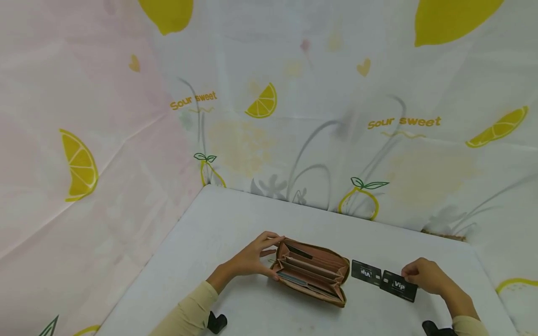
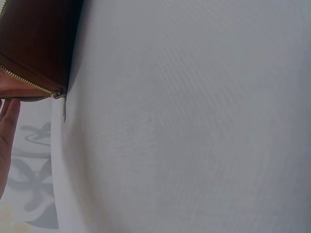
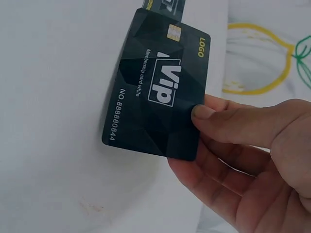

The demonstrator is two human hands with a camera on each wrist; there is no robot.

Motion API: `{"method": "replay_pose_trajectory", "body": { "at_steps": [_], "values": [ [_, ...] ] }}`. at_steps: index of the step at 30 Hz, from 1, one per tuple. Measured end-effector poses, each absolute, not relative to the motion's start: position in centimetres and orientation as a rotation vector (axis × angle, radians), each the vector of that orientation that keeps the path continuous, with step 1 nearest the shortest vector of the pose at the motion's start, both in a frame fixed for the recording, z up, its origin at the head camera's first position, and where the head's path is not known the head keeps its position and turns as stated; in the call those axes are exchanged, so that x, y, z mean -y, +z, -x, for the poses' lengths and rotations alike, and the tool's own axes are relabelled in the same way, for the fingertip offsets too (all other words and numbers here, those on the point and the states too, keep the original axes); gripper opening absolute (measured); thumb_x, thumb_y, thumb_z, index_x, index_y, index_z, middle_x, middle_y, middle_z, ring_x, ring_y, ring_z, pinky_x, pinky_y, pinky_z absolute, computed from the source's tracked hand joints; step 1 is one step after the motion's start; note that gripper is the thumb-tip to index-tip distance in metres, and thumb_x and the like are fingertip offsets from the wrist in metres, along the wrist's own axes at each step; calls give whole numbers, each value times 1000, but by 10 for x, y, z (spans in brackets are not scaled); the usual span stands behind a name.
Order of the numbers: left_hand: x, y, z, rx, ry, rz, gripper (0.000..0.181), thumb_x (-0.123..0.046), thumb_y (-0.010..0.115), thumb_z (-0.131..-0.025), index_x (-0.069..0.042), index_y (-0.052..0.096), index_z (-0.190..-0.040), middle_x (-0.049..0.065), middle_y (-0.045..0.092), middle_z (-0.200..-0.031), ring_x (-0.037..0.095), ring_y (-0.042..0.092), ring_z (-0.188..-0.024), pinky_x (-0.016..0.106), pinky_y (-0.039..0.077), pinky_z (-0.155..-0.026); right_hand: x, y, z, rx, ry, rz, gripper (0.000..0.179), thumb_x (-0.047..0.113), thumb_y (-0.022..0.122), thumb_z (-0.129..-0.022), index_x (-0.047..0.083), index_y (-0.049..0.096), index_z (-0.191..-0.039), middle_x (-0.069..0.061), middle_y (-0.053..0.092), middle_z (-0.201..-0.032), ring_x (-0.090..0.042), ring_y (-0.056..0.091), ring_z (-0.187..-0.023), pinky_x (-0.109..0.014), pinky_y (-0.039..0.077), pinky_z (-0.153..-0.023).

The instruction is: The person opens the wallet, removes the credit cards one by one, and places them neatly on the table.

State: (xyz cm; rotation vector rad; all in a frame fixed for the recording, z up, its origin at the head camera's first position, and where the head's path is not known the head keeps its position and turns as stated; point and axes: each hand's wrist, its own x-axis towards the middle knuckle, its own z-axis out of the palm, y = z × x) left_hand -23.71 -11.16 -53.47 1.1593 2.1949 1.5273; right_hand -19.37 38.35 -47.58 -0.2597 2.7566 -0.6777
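Note:
A brown zip wallet [image 1: 323,298] lies spread on the white table, its pleated compartments facing up. My left hand [image 1: 254,256] grips its left end, fingers on the far edge and thumb on the near edge. In the left wrist view, only part of that hand [image 2: 6,141] shows beside the zipper [image 2: 29,82]. To the right, my right hand [image 1: 426,277] pinches a black Vip card [image 3: 160,87] between thumb and fingers. A second black Vip card [image 1: 365,272] lies between it and the wallet. Inside the wallet, a dark card-like piece [image 1: 298,252] sticks up in the far compartment.
The white tabletop [image 1: 235,219] meets a lemon-printed cloth wall [image 1: 294,149] at the back and left. Black objects [image 1: 217,322] sit by both forearms, partly hidden. A brown patch [image 1: 443,234] shows at the table's back right edge.

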Motion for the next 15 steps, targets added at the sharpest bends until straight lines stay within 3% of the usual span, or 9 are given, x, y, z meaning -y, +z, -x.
{"method": "replay_pose_trajectory", "body": {
  "at_steps": [15],
  "values": [
    [111, -534, 238, -2188, 1530, -1193, 101, -15, 88, -69, -8, 31, -153, 7, 29, -144, 26, 36, -136, 33, 41, -108, -385, -498, 202, -2831, -578, 216, 9, -2, 66, -83, 2, 72, -80, -3, 68, -77, -15, 56, -70, -36, 49, -61]
  ]
}}
